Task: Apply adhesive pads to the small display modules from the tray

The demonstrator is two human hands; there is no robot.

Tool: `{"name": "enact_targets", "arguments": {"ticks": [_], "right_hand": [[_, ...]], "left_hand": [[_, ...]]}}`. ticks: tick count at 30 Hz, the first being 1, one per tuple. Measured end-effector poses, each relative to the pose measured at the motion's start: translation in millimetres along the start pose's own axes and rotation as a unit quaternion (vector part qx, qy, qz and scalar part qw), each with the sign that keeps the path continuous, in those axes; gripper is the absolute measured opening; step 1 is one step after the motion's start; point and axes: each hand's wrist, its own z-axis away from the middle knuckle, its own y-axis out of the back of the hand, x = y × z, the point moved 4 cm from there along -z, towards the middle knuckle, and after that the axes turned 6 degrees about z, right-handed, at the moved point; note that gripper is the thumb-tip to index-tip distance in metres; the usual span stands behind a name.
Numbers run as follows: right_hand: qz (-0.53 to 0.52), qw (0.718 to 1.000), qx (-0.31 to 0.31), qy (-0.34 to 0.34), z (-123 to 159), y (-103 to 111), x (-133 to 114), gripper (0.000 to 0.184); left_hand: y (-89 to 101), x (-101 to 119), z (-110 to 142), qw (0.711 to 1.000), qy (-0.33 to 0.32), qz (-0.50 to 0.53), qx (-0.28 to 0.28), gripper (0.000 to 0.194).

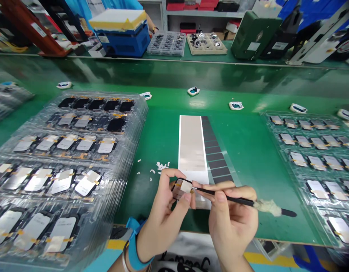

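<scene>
My left hand (170, 211) grips a small display module (178, 192) by its edges, its back turned up. A beige square sticker (186, 186) lies on the module's back, and my left thumb rests at its lower edge. My right hand (232, 215) is closed around black tweezers (239, 200), which have whitish wrapping near the rear end. The tweezer tips meet or nearly meet the sticker's right edge. Beneath the hands lies a sheet of beige stickers (192, 143) on white backing. A strip of dark rectangles (216, 155) lies just right of that sheet.
Stacked clear trays of display modules (129, 151) stand on the left. Another clear tray (301, 166) with modules sits at the right. White scraps (162, 166) are scattered left of the sheet. Small white-rimmed pieces (193, 91) line the bench's back, below a shelf holding a blue box (122, 39).
</scene>
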Motion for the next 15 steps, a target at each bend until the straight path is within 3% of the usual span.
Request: {"name": "enact_targets", "arguments": {"ticks": [4, 15], "right_hand": [[0.011, 1.0, -0.007, 0.011, -0.9, 0.5, -0.1, 0.012], [-0.05, 0.998, 0.0, 0.035, -1.3, 0.3, 0.5, 0.02]], "left_hand": [[-0.3, 1.4, 0.1, 0.999, 0.0, 0.04, -0.008, 0.027], [-0.7, -4.0, 1.2, 0.999, -0.02, 0.025, 0.012, 0.014]]}}
